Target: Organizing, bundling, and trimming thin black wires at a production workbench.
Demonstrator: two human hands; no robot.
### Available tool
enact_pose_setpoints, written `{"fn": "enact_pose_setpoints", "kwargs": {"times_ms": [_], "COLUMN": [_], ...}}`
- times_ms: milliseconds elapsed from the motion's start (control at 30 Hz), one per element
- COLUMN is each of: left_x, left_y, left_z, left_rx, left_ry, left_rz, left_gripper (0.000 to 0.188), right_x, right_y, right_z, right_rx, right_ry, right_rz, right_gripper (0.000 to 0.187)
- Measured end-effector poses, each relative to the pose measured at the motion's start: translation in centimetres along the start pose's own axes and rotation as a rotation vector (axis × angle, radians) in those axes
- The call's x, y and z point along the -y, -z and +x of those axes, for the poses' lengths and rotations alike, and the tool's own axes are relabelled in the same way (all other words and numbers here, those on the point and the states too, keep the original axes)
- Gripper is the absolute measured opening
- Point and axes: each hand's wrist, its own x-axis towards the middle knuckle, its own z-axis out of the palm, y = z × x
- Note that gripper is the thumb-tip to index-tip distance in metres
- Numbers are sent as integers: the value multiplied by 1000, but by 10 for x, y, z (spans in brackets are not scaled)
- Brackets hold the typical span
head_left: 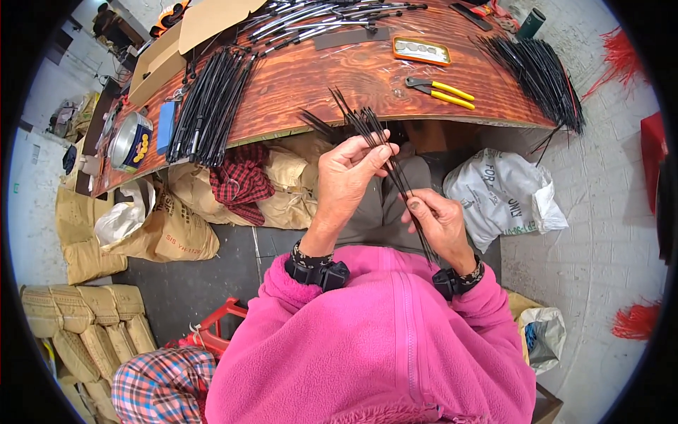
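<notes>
In front of my chest, just past the table's near edge, I hold a slanting bundle of thin black strands [400,177]. My left hand [346,173] pinches its upper part between thumb and fingers. Lower down, my right hand [439,225] has its thumb and fingers closed on the same bundle. The upper ends fan out over the edge of the wooden table [318,85], and the lower ends point down toward my lap. More dark strands [318,124] stick out at the table edge beside my left hand. Yellow-handled cutting pliers [439,91] lie beyond my hands.
A thick bunch of black strands [537,78] lies at the table's right end, black rods [212,106] at its left. Behind the pliers is a shallow tin [424,62]. A white sack [494,187], brown sacks [169,230] and a red stool [222,318] stand below.
</notes>
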Motion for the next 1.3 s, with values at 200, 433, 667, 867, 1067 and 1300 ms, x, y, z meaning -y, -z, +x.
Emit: {"fn": "enact_pose_setpoints", "kwargs": {"times_ms": [200, 433, 667, 867, 1067, 1300], "left_x": [7, 15, 22, 28, 31, 26], "left_y": [3, -1, -5, -2, -1, -4], "left_z": [3, 6, 3, 5, 5, 4], "left_rx": [28, 40, 64, 164, 251, 258], "left_ry": [32, 8, 108, 230, 215, 255], "left_rz": [-22, -48, -97, -81, -102, -225], "left_gripper": [31, 28, 22, 23, 27, 31], "right_x": [-2, -1, -20, -24, -23, -18], "right_y": [2, -4, -17, -8, -12, -15], "right_z": [7, 25, 40, 31, 31, 34], "right_rx": [114, 172, 163, 214, 180, 136], "right_ry": [-3, -48, -144, -241, -233, -193], "right_rz": [-110, -47, 338, 337, 298, 356], "right_gripper": [23, 27, 34, 36, 31, 31]}}
